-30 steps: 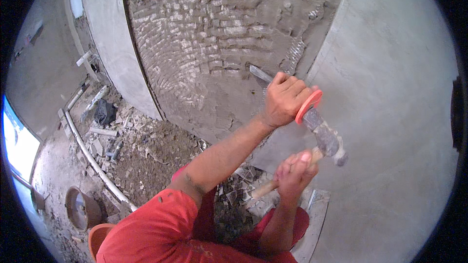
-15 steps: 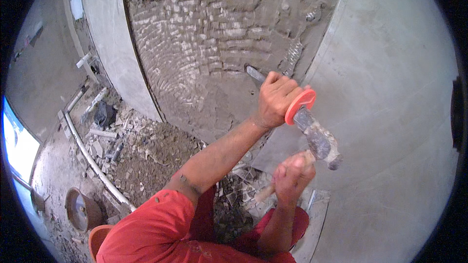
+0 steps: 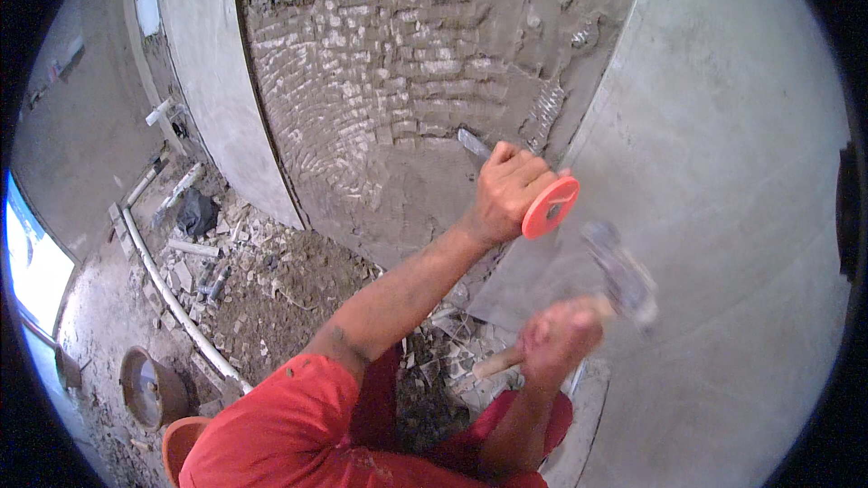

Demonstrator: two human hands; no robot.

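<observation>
My left hand (image 3: 511, 192) is wrapped round a chisel (image 3: 472, 141) with a round orange hand guard (image 3: 551, 208) at its struck end. The chisel's flat blade touches the rough grey mortar wall (image 3: 398, 176), low on its right part, at the edge of the chipped rows. Closed round a wooden handle, my right hand (image 3: 562, 341) holds a hammer (image 3: 622, 276). Its head is smeared by motion and stands apart from the chisel, to the right of the guard.
Smooth grey panels flank the rough patch, one at the right (image 3: 723, 172) and one at the left (image 3: 208, 54). Broken rubble (image 3: 298, 280) covers the floor below. White pipe (image 3: 172, 298) runs along the left, near a round bucket (image 3: 149, 389) and a black bag (image 3: 196, 213).
The hammer has drawn back from the chisel's struck end, to the right, together with my right hand. My left hand and the chisel have hardly shifted.
</observation>
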